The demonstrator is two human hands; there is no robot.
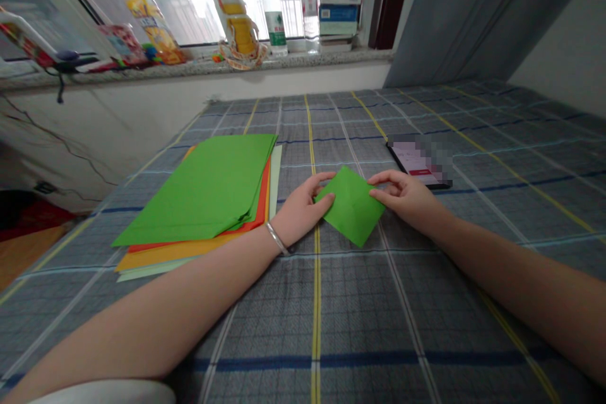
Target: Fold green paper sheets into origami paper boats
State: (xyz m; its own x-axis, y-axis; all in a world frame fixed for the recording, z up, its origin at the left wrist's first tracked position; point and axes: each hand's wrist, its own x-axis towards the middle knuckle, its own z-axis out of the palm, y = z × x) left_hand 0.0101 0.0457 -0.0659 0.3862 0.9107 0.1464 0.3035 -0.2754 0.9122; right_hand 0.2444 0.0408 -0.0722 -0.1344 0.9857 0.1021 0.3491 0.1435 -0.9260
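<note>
A small green sheet of folded paper [353, 208] is held up in a diamond shape, with creases crossing its middle. My left hand [303, 205] pinches its left corner between thumb and fingers; a silver bracelet circles that wrist. On the opposite side, my right hand [402, 196] grips the upper right edge, thumb in front and the other fingers curled. To the left lies a stack of coloured paper [203, 189], green on top with red, orange and pale sheets showing beneath. Part of the stack's right side is close to my left hand.
A tablet or phone [416, 164], partly blurred out, lies beyond my right hand. Plaid cloth [265, 341] covers the surface. On the windowsill [331, 57] stand water bottles [274, 12], a yellow cup [241, 28], a juice bottle [154, 22] and boxes [338, 12].
</note>
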